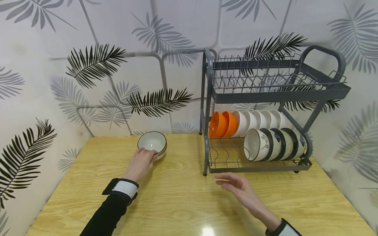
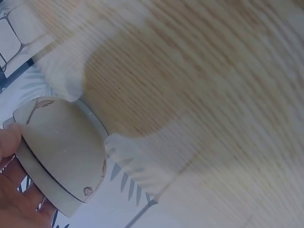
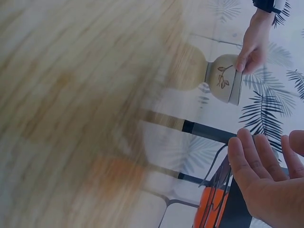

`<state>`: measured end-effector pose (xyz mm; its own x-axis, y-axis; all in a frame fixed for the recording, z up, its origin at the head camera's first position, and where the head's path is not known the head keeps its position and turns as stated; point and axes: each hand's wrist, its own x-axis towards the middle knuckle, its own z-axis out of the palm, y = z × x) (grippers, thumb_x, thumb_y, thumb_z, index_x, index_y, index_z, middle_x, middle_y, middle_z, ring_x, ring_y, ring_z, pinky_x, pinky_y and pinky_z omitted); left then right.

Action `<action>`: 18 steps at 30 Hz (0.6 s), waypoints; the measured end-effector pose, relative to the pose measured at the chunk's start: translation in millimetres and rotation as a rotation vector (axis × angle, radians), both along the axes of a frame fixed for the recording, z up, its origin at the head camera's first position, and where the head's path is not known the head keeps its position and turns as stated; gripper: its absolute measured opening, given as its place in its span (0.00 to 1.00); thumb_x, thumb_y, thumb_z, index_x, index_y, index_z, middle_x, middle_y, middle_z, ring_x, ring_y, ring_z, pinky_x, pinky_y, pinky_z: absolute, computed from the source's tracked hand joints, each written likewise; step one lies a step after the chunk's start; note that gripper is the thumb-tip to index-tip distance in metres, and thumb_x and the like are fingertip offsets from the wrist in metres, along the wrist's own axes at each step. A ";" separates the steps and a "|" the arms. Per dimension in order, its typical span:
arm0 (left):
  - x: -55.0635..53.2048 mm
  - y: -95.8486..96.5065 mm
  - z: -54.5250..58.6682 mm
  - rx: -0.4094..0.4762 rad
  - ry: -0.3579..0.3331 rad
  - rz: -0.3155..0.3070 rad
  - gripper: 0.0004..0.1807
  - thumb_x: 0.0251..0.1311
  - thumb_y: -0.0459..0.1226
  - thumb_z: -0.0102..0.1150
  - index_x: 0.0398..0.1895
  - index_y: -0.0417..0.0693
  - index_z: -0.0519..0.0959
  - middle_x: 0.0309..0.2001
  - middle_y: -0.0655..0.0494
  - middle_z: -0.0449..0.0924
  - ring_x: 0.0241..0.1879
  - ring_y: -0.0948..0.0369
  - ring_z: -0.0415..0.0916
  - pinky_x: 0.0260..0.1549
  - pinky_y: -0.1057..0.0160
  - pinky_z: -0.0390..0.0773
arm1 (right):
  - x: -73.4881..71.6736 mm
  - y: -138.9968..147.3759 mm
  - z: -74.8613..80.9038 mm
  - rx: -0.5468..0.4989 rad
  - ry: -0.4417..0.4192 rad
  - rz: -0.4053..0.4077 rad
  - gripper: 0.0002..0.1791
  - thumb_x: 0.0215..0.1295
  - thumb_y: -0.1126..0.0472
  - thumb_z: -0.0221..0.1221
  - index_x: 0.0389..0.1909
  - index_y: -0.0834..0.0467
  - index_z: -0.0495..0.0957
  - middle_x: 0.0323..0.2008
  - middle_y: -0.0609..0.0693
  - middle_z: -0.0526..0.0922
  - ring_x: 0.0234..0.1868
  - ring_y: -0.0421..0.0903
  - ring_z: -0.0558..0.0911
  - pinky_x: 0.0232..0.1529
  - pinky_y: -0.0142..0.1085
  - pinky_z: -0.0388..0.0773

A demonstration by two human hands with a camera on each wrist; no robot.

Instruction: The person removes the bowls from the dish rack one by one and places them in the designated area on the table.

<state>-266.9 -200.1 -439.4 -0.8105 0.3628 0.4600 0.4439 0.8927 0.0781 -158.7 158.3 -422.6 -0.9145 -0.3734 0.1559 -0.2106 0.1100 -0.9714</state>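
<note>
My left hand [image 1: 141, 164] grips the near rim of a small stack of white bowls [image 1: 152, 141] with dark rims, on the table at left of centre. In the left wrist view, the thumb and fingers pinch the rim edge of the stacked bowls [image 2: 66, 145], whose outside carries a brown leaf drawing. One bowl sits inside the other. My right hand [image 1: 237, 188] hovers over the table just in front of the dish rack [image 1: 260, 169]. Its fingers are relaxed and apart, holding nothing, as the right wrist view also shows.
On the rack's lower shelf stand orange bowls [image 1: 218, 124], a row of white bowls [image 1: 257, 119] and several patterned cups [image 1: 255, 146] on their sides. The rack's upper wire basket [image 1: 265, 80] is above them. A leaf-patterned wall [image 1: 159, 39] borders the wooden table [image 1: 177, 196].
</note>
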 end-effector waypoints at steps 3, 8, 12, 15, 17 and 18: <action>4.6 0.8 0.1 -0.003 0.010 0.006 0.05 0.60 0.34 0.61 0.36 0.42 0.82 0.35 0.48 0.86 0.45 0.49 0.78 0.60 0.43 0.68 | -1.3 2.4 0.3 0.015 0.057 -0.034 0.17 0.68 0.71 0.52 0.56 0.71 0.72 0.56 0.69 0.75 0.54 0.60 0.76 0.56 0.41 0.74; 15.0 1.1 -0.4 -0.021 0.018 0.021 0.16 0.61 0.37 0.60 0.50 0.39 0.78 0.50 0.43 0.81 0.59 0.45 0.68 0.65 0.42 0.61 | -4.6 8.1 0.4 -0.005 0.153 -0.075 0.15 0.68 0.74 0.51 0.54 0.72 0.73 0.54 0.71 0.75 0.53 0.59 0.78 0.51 0.28 0.77; 22.2 0.3 -1.3 -0.048 -0.017 0.038 0.27 0.61 0.40 0.59 0.61 0.36 0.71 0.62 0.39 0.70 0.66 0.44 0.57 0.67 0.42 0.56 | -7.9 12.4 1.0 -0.010 0.244 -0.103 0.15 0.67 0.76 0.50 0.53 0.74 0.73 0.51 0.72 0.77 0.50 0.54 0.80 0.49 0.24 0.77; 30.0 0.7 -3.4 -0.052 -0.043 0.027 0.32 0.62 0.42 0.59 0.66 0.35 0.66 0.68 0.37 0.62 0.69 0.43 0.51 0.68 0.41 0.53 | -10.9 15.4 1.8 -0.013 0.322 -0.136 0.14 0.66 0.77 0.51 0.52 0.75 0.74 0.48 0.69 0.79 0.47 0.51 0.81 0.47 0.22 0.77; 36.2 2.3 -5.0 -0.046 -0.054 0.008 0.34 0.62 0.43 0.59 0.68 0.35 0.63 0.70 0.36 0.57 0.70 0.42 0.48 0.68 0.41 0.53 | -12.9 17.6 3.1 -0.012 0.382 -0.164 0.14 0.65 0.79 0.51 0.51 0.75 0.74 0.47 0.65 0.81 0.45 0.49 0.82 0.45 0.21 0.78; 39.2 3.1 -6.3 -0.039 -0.064 -0.002 0.36 0.62 0.43 0.59 0.69 0.34 0.62 0.71 0.36 0.55 0.70 0.42 0.46 0.67 0.40 0.53 | -14.3 18.8 3.4 -0.003 0.410 -0.184 0.15 0.64 0.79 0.52 0.51 0.74 0.75 0.47 0.63 0.81 0.44 0.48 0.82 0.44 0.21 0.78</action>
